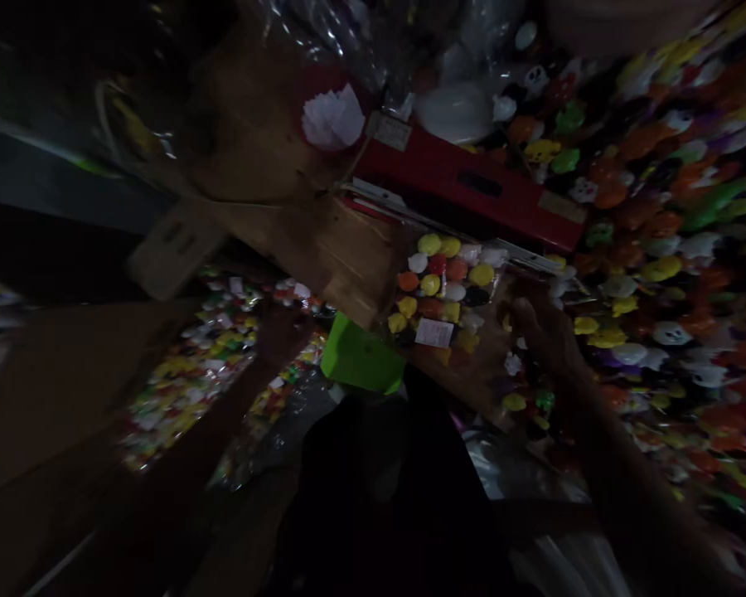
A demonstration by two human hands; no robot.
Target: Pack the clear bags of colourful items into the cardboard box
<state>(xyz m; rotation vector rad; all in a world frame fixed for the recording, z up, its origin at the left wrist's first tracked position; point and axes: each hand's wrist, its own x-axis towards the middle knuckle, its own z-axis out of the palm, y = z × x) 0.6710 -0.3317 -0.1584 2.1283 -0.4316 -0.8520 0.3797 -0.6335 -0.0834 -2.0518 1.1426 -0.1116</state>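
My left hand (pixel 283 333) hangs over a heap of filled clear bags (pixel 190 373) on the left. It is dark and blurred, so its fingers do not show clearly. On the wooden table (pixel 348 257) lies a clear bag of small colourful toy figures (pixel 455 269) with a white label (pixel 433 333) on it. Just right of that bag is my right hand (pixel 544 332), its fingers curled in a pinch at the edge of the loose toys. Whatever sits between its fingertips is too dim to name.
A long red box-shaped device (pixel 466 178) stands across the table behind the bag. Behind it on the left, a red bowl (pixel 299 104) holds white paper slips. Loose toy figures (pixel 659 290) fill the right side. A green plastic container (pixel 364 361) sits at the table's near edge.
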